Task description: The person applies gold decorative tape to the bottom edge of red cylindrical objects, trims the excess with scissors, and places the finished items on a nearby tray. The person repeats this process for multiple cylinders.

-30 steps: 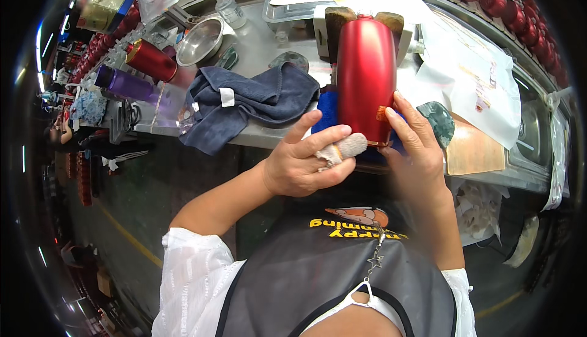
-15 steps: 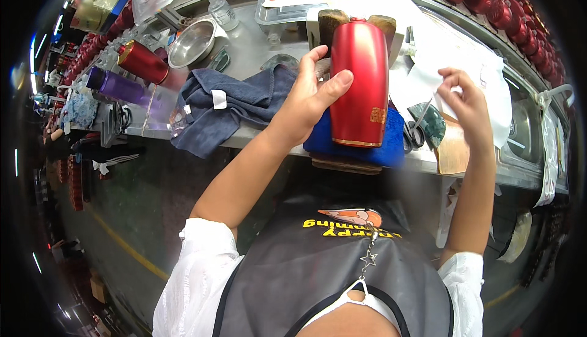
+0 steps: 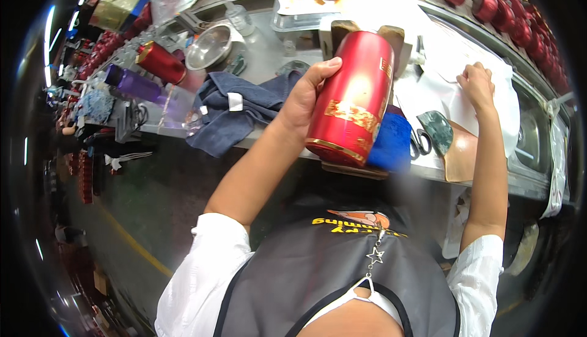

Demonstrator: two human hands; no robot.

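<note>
My left hand [image 3: 302, 101] is wrapped round a red metallic bottle [image 3: 354, 92] with gold markings and a gold band at its base. The bottle leans, its base toward me, above a blue cloth pad [image 3: 391, 141] at the bench's front edge. Over on the right, my right hand [image 3: 478, 85] is at the white paper sheets [image 3: 440, 52], fingers curled and pinched together. What they hold, if anything, is too small to tell. Wooden blocks [image 3: 392, 46] stand just behind the bottle.
Left of the bottle lies a crumpled blue-grey cloth [image 3: 244, 104], with a metal bowl [image 3: 208, 48], a purple bottle [image 3: 131, 84] and another red bottle [image 3: 160, 63] beyond. Black-handled scissors [image 3: 420, 144] and a green patterned piece [image 3: 436, 130] lie right of the pad. Red containers [image 3: 484, 5] line the back right.
The red bottle has been turned and tilted in my left hand, bringing more gold markings into view. My right hand has moved away from the scissors, farther over the white paper.
</note>
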